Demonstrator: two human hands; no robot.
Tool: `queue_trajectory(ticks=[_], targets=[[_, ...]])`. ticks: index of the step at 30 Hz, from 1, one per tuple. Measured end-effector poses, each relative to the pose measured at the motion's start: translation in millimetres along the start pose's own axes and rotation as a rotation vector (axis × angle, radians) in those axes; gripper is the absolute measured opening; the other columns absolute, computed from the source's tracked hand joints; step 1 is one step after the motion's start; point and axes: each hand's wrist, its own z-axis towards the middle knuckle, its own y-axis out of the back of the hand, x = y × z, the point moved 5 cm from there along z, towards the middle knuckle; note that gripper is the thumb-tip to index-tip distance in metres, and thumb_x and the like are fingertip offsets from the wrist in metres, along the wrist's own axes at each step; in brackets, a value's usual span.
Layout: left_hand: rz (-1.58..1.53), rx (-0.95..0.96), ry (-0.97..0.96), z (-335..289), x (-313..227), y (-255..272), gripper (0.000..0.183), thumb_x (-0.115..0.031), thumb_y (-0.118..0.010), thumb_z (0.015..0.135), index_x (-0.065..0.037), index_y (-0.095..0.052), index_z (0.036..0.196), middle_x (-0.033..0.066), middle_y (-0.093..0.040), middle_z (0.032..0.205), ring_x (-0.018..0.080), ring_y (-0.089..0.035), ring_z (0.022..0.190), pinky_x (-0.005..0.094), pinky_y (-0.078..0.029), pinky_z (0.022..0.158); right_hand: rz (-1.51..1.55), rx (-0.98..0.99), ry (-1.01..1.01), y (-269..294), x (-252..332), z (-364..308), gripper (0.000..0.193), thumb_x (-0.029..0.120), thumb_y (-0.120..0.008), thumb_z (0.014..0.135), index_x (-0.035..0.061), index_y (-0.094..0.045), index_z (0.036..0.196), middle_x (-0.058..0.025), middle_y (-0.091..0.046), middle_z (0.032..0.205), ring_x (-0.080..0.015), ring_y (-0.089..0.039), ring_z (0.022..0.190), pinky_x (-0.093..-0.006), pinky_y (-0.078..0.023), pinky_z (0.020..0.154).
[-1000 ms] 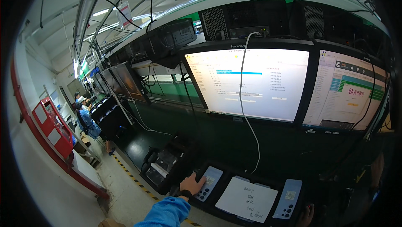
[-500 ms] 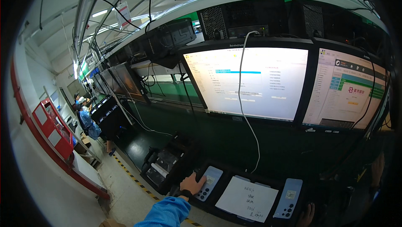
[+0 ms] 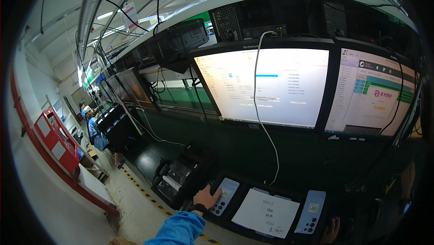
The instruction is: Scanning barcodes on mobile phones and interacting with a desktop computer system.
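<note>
My left hand (image 3: 207,197), in a blue sleeve with a dark band at the wrist, grips the left edge of a black tray (image 3: 241,192). Its thumb reaches the side of a light-blue phone (image 3: 225,196) lying back-up there. A second light-blue phone (image 3: 312,208) lies back-up at the tray's right end. Between them a white sheet with handwriting (image 3: 266,212) covers more phones, whose edges peek out. At the tray's right side my right hand (image 3: 332,230) curls its fingers over the edge, partly lost in shadow.
Two lit monitors (image 3: 266,91) stand behind the dark bench, a pale cable (image 3: 271,147) hanging before one. A black device (image 3: 178,175) sits left of the tray. Computer cases line the shelf above. Far left are a red cabinet (image 3: 56,138) and seated people (image 3: 96,132) in blue.
The view has shifted slightly, and the blue highlighted row on the larger monitor looks different. Both hands keep their places at the tray.
</note>
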Motion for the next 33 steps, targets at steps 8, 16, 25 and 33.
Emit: queue_trajectory(ticks=[8,16,25,33], targets=[[0.016,-0.006,-0.003,-0.2,-2.3,2.2,0.079,-0.067,-0.05,0.079,-0.007,-0.053,0.131,0.0246,-0.065,0.105,0.0399,-0.063,0.1,0.0471,-0.049,0.088,0.009,-0.007,-0.018,0.4,-0.9,-1.3,0.041,0.004,-0.056,0.086,0.0084,-0.054,0.127,-0.0214,-0.045,0.137,-0.039,-0.046,0.124,-0.0428,-0.039,0.104],[0.003,-0.005,-0.001,-1.2,-2.8,3.5,0.079,-0.066,-0.05,0.079,-0.007,-0.053,0.131,0.0241,-0.065,0.106,0.0398,-0.063,0.101,0.0468,-0.049,0.089,0.01,0.004,-0.03,-1.8,-4.0,-1.7,0.039,0.007,-0.054,0.088,0.0096,-0.054,0.128,-0.0219,-0.044,0.138,-0.0397,-0.045,0.124,-0.043,-0.038,0.105],[0.001,-0.005,0.0,-0.8,-2.4,3.3,0.077,-0.067,-0.049,0.08,-0.007,-0.054,0.129,0.0242,-0.065,0.106,0.0399,-0.062,0.101,0.047,-0.048,0.089,0.011,0.015,-0.032,0.5,-0.4,0.9,0.037,0.009,-0.054,0.09,0.0093,-0.054,0.127,-0.0229,-0.044,0.137,-0.0405,-0.045,0.124,-0.0437,-0.038,0.104],[-0.003,0.011,0.008,1.0,-0.5,1.8,0.078,-0.067,-0.049,0.079,-0.008,-0.053,0.13,0.0242,-0.065,0.107,0.0396,-0.062,0.102,0.0466,-0.048,0.089,0.039,0.005,0.002,4.1,5.2,5.8,0.035,0.006,-0.054,0.09,0.0053,-0.055,0.125,-0.0238,-0.045,0.136,-0.0407,-0.046,0.123,-0.0434,-0.038,0.104]])
